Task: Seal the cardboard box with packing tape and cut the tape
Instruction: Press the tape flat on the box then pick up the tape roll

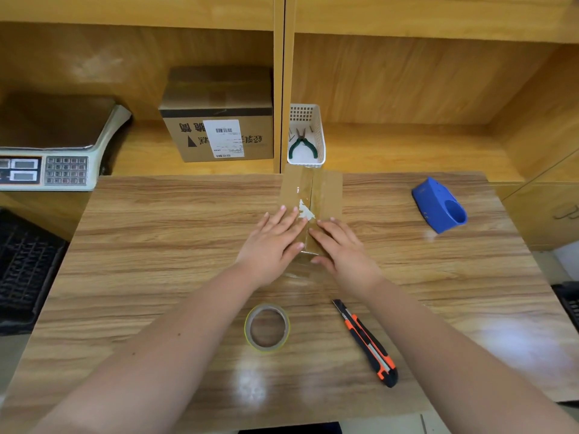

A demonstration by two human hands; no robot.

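Note:
A small brown cardboard box [326, 191] lies on the wooden table [156, 245], its long side pointing away from me. Clear tape runs along its top seam, with a torn white patch near the middle. My left hand [272, 242] lies flat on the near left part of the lid, fingers spread. My right hand [341, 245] presses flat on the near right part, beside the seam. A roll of clear packing tape [267, 327] lies flat on the table in front of me. An orange and black utility knife [366, 341] rests to the right of the roll.
A blue tape dispenser [438, 205] sits at the table's far right. Behind the table, shelves hold a weighing scale [53, 145], a labelled carton [219, 120] and a white basket [308, 136] with green-handled pliers. Black crates stand at the left.

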